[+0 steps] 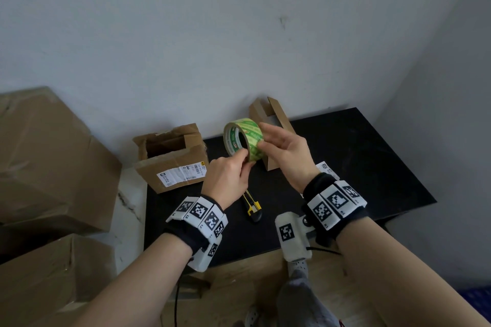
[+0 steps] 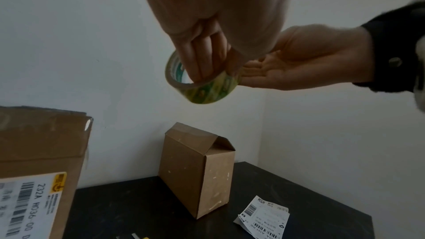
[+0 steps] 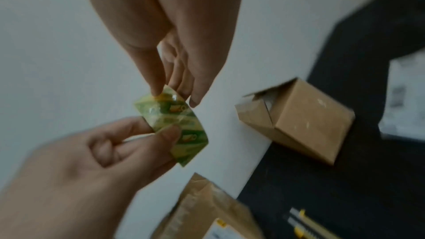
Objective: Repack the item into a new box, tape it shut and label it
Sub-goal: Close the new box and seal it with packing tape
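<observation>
A green and yellow tape roll (image 1: 243,138) is held up over the black table (image 1: 345,156). My left hand (image 1: 245,158) grips its lower rim, with fingers (image 2: 202,64) hooked through the core. My right hand (image 1: 261,135) pinches the roll's outer face between thumb and fingertips (image 3: 158,86). Behind the roll a small brown box (image 1: 261,111) stands against the wall, its top flaps (image 2: 220,143) partly raised. A white shipping label (image 2: 264,215) lies on the table to the right of the box.
An opened, worn carton (image 1: 170,159) with a printed label sits at the table's left edge. A yellow and black utility knife (image 1: 252,207) lies near the front, below my hands. Large cardboard boxes (image 1: 47,162) are stacked on the left. The wall is close behind.
</observation>
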Tool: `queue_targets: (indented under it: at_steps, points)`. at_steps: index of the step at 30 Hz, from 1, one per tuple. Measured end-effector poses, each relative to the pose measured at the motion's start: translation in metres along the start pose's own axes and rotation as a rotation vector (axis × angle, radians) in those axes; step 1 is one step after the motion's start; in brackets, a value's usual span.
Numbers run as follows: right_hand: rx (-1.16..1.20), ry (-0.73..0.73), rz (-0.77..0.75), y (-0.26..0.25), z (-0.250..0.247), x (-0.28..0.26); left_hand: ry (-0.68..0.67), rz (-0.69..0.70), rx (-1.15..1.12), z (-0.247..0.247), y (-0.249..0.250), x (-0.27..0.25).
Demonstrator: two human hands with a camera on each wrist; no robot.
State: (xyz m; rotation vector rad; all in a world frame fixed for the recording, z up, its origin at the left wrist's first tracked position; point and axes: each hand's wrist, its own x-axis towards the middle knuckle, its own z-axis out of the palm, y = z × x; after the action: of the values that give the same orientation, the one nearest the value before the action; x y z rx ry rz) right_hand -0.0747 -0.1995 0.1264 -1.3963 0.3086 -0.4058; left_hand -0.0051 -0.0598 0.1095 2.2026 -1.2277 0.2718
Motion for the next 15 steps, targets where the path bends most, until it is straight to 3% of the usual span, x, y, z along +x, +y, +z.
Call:
queue_targets:
  at_steps: [5, 8, 12, 15]
  points:
    - [-0.651, 0.179, -0.346, 0.009, -0.001, -0.001, -0.042, -0.018, -0.003, 0.005, -0.002, -0.003]
    - [-0.949, 0.153, -0.614, 0.015, -0.003, -0.005, -0.064, -0.023, 0.005, 0.006, 0.001, -0.002]
    - [-1.232, 0.204, -0.672, 0.017, -0.003, -0.005, -0.09, -0.008, 0.028, 0.008, 0.009, -0.004]
    - [-1.311, 0.189, -0.673, 0.019, -0.002, -0.004, -0.107, -0.015, 0.038, 0.009, 0.015, -0.007]
